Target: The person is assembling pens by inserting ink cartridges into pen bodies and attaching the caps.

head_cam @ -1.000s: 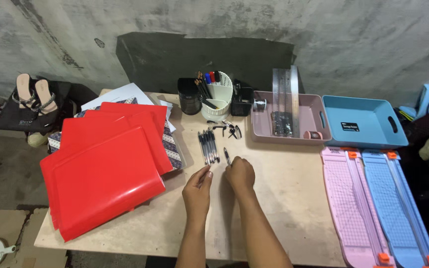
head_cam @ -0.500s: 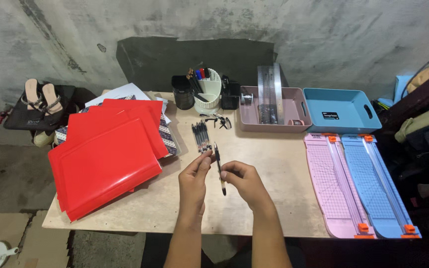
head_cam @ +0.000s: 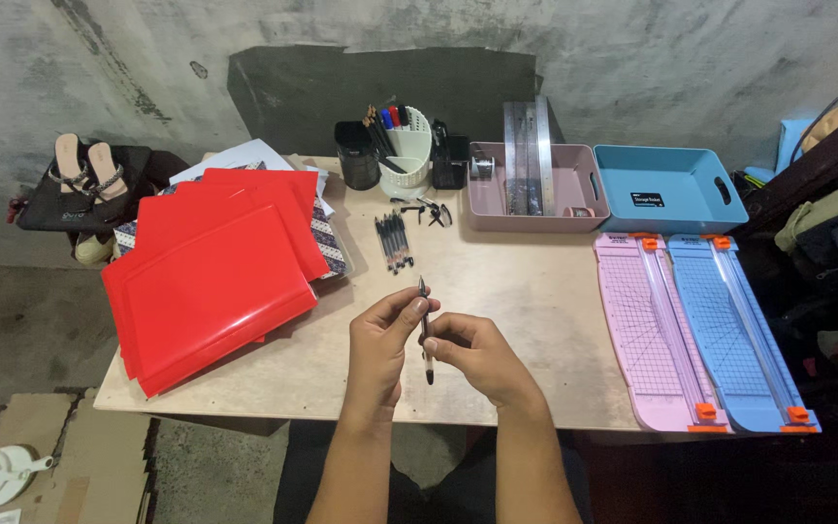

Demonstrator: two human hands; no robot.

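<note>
Rough grey wall backs a pale table, with red folders at its left and a row of pens lying near the middle. Left hand and right hand meet just above the near edge — both pinch one dark pen, held nearly upright between them. Further right sit a pink tray, a blue tray and two paper cutters — pink, then blue.

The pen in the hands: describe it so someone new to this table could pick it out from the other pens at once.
On the beige table, between the red folders and the pink paper trimmer, find the two hands at the near edge. The left hand and right hand pinch one dark pen, held roughly upright. Unlike the row of pens lying flat farther back, it is lifted off the table.
</note>
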